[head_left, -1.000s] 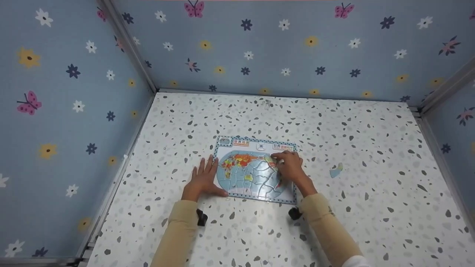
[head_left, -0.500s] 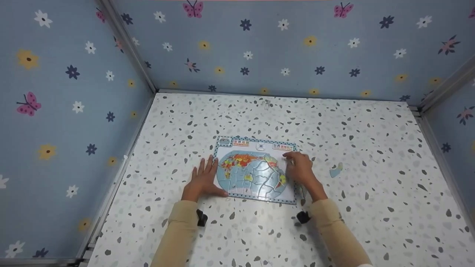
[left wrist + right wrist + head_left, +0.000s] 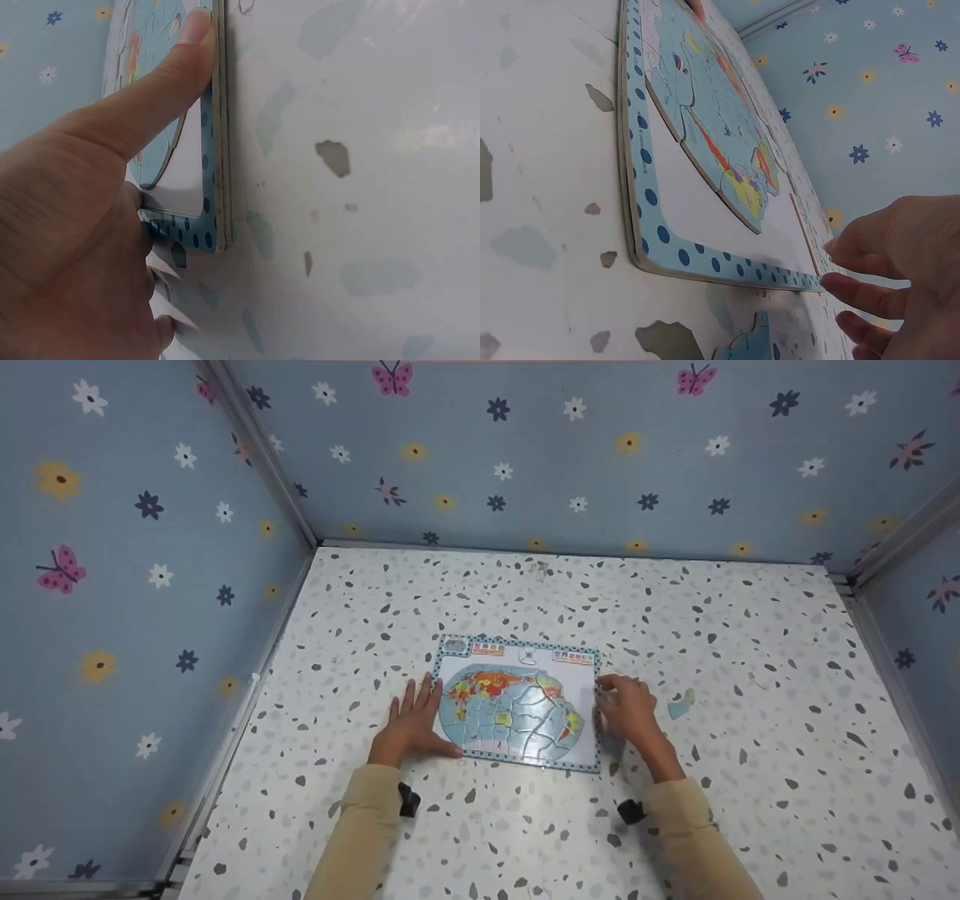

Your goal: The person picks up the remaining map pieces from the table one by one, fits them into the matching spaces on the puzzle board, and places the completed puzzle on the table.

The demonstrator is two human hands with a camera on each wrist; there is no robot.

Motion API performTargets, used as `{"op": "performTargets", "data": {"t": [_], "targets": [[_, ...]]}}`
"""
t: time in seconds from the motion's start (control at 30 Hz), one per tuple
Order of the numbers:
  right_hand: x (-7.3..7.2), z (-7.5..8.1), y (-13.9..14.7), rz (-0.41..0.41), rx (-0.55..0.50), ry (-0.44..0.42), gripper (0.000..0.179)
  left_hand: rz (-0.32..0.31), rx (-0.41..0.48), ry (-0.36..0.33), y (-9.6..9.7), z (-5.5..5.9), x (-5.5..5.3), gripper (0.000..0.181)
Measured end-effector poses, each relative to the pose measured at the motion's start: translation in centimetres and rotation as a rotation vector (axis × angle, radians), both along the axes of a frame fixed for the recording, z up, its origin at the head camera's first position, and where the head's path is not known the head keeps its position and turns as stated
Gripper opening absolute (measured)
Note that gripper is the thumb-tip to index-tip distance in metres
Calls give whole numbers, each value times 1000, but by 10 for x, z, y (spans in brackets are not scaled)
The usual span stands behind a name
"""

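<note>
A world map jigsaw board (image 3: 559, 712) with a blue dotted border lies on the speckled table, its oval map made of fitted pieces. My left hand (image 3: 409, 727) rests at the board's left side with fingers spread. In the left wrist view, that thumb (image 3: 154, 94) presses on the board's dotted border. My right hand (image 3: 628, 709) is at the right edge of the board, fingers loosely bent; in the right wrist view nothing shows between them. A loose blue and yellow-green puzzle piece (image 3: 680, 706) lies on the table to the right of this hand.
The white speckled table (image 3: 780, 720) extends around the board on all sides. Blue flowered panels (image 3: 540, 465) stand behind it and to both sides. A black wrist strap part (image 3: 632, 811) shows under the right sleeve, another under the left.
My right hand has moved rightward off the map to the board's right edge, uncovering the right part of the map. The left hand and the loose puzzle piece have stayed put.
</note>
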State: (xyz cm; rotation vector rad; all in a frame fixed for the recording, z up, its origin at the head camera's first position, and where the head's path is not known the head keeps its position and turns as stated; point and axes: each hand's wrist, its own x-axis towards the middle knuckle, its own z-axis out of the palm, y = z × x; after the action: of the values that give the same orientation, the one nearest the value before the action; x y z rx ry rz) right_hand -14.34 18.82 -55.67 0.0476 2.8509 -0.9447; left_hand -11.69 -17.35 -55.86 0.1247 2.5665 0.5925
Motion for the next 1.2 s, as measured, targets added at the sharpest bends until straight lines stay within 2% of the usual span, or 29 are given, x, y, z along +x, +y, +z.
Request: {"op": "performTargets", "data": {"t": [0.2,0.4,0.67,0.87,1.2], "targets": [[10,1,9,-12,6,-14,34,1,3,3,0,2,1,131],[22,2,17,13,27,-18,34,-1,-5,4,1,1,0,131],[33,2,22,3,155,-70,34,5,-7,-5,0,-1,-1,132],[40,2,23,-9,200,-93,30,5,-9,-4,0,-2,-1,132],[50,3,17,-45,284,-30,20,3,0,-8,0,-1,-1,133]]}}
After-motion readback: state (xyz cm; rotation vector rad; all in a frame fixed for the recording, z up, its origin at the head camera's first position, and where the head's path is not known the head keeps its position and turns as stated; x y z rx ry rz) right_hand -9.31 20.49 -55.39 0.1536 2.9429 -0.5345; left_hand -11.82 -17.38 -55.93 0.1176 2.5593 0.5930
